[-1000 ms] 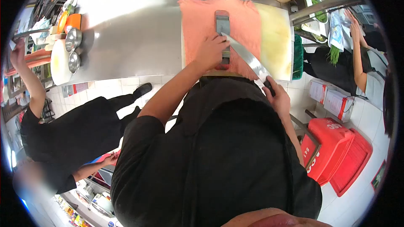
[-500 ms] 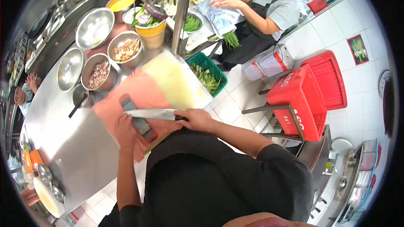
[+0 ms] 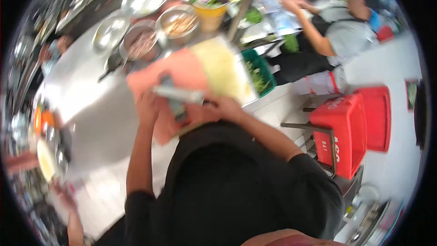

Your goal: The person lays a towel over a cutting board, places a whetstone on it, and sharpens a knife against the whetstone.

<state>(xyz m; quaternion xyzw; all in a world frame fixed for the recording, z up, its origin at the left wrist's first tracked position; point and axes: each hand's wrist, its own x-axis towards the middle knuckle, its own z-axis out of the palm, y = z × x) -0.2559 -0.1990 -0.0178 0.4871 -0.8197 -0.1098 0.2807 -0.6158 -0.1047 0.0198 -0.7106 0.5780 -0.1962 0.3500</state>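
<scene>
Steadily, it seems, a person in black works at a steel table (image 3: 102,127), the right hand (image 3: 227,108) closed around the handle of a knife (image 3: 177,94) whose blade points toward 9 o'clock. The blade lies across a grey block (image 3: 176,108), the block running from 11 to 5 o'clock; blur hides whether the two touch. The left hand (image 3: 149,105) reaches in at the blade's far end, probably to steady or guide it, though whether those fingers pinch, press or merely hover cannot be told. Beneath the block spreads a pink cloth (image 3: 184,69), likely there to stop it sliding and shield the surface below. A yellow cloth (image 3: 221,66) adjoins it at 2 o'clock from the block, with a green basket (image 3: 269,82) farther out. Bowls stand past the pink cloth, meat (image 3: 142,44) in one at 11 o'clock and pale pieces (image 3: 180,24) in another at 12, apparently set back to leave elbow room. At 3 o'clock, a red bin (image 3: 350,132) stands well apart.
</scene>
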